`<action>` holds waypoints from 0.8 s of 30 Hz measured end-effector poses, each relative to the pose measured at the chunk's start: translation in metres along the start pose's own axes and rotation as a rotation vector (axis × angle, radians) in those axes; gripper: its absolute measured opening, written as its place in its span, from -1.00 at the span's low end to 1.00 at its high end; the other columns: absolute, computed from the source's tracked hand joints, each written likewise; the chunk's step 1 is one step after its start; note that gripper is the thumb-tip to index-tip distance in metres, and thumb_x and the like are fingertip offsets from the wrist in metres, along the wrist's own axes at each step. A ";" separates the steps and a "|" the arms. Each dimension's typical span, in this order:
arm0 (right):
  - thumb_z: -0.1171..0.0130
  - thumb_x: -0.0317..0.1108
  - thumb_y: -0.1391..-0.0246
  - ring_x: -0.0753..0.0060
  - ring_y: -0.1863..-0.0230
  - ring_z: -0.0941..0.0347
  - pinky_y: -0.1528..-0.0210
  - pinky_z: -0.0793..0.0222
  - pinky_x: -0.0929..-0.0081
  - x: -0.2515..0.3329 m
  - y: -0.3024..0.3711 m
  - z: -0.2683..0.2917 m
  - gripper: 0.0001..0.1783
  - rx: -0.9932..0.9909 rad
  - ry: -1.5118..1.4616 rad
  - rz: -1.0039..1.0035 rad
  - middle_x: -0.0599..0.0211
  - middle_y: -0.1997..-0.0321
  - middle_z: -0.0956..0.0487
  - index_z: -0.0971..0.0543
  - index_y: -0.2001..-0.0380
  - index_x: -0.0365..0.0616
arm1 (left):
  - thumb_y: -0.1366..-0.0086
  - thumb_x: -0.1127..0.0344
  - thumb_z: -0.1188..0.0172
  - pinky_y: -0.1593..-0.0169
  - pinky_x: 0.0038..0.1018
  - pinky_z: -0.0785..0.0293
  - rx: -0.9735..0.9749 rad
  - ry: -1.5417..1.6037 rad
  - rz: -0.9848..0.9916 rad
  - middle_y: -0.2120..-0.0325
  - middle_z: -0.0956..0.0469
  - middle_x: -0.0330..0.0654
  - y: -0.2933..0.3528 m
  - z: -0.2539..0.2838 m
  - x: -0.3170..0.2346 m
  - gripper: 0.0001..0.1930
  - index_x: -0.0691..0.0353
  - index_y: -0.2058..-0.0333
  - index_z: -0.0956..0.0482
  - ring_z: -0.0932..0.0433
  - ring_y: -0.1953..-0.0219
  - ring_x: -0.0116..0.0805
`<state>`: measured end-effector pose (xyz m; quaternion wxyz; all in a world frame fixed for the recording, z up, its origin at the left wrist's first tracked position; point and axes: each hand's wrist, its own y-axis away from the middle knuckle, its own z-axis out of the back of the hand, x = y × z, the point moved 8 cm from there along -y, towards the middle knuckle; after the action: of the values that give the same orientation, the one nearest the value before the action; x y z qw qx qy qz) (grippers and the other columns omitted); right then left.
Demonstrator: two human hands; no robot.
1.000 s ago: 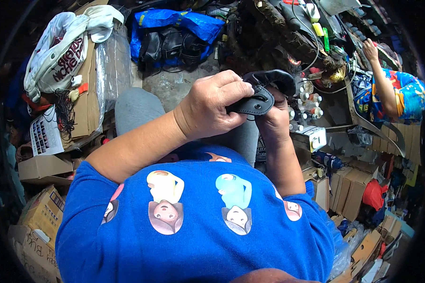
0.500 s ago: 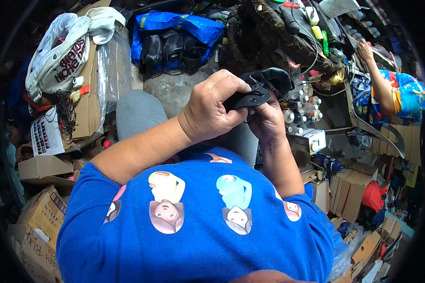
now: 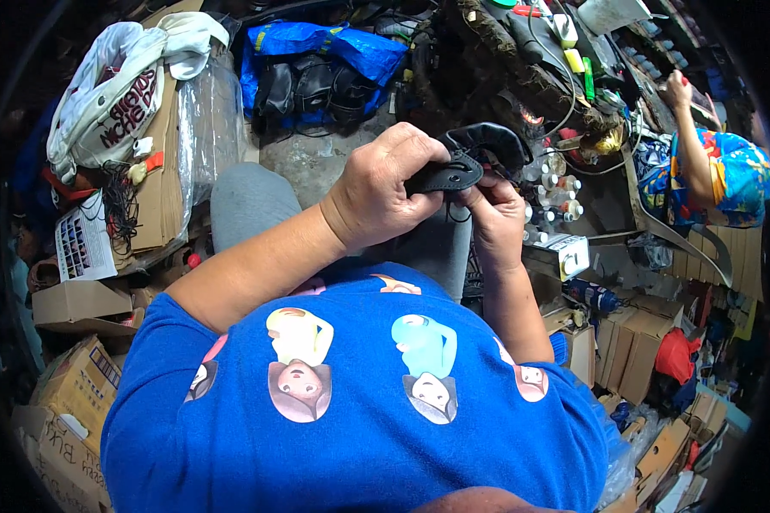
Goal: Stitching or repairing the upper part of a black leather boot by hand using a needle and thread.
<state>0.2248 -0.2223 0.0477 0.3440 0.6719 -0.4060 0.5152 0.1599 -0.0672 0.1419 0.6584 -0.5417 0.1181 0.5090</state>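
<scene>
Over my lap I hold a black leather shoe upper [image 3: 486, 141], with a stitched, rounded flap and a small hole toward me and a curved, padded-looking part behind. My left hand [image 3: 389, 184] is closed on its left side, thumb and fingers pinching the flap. On the right, my right hand [image 3: 496, 214] grips the lower right edge between thumb and bent fingers. A thin dark thread or cord hangs below the flap. Part of the upper is hidden by my fingers.
A blue bag [image 3: 316, 41] with black leather pieces lies ahead on the concrete floor. White cloth bag [image 3: 115, 94] and cardboard stand left. Small bottles [image 3: 560, 197] and a metal can [image 3: 565, 255] stand right, near a cluttered bench. Another person [image 3: 719, 175] works at far right.
My right hand has shifted slightly right and its fingers have moved up along the upper. The black upper has tilted a little. The other person's hand has moved up and right.
</scene>
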 end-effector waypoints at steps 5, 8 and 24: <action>-0.22 -0.52 -0.03 0.64 0.38 -0.43 0.29 -0.35 0.67 -0.002 -0.006 -0.005 -0.87 0.039 -0.081 0.041 0.39 0.36 -0.58 -0.58 0.30 -0.25 | 0.20 0.58 -0.22 0.28 -0.40 -0.50 0.018 0.013 0.007 0.44 -0.53 -0.04 0.000 -0.001 0.002 -0.69 0.30 0.35 -0.55 -0.55 0.38 -0.14; -0.21 -0.52 -0.04 0.64 0.38 -0.43 0.28 -0.35 0.68 0.005 -0.009 -0.010 -0.88 0.058 -0.082 0.075 0.39 0.36 -0.58 -0.58 0.30 -0.25 | 0.20 0.58 -0.22 0.29 -0.41 -0.50 0.035 -0.019 0.043 0.44 -0.54 -0.03 0.001 -0.002 0.007 -0.70 0.31 0.36 -0.56 -0.56 0.40 -0.15; -0.21 -0.53 0.00 0.60 0.24 -0.48 0.13 -0.38 0.61 0.005 -0.006 -0.008 -0.80 0.103 -0.064 0.027 0.35 0.25 -0.60 -0.60 0.24 -0.28 | 0.22 0.52 -0.29 0.27 -0.38 -0.54 0.005 -0.071 -0.102 0.35 -0.49 -0.08 0.006 -0.005 -0.010 -0.64 0.25 0.32 -0.51 -0.55 0.34 -0.11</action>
<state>0.2278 -0.2138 0.0546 0.2886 0.6995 -0.3987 0.5181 0.1521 -0.0777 0.1433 0.6886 -0.5270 0.0684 0.4934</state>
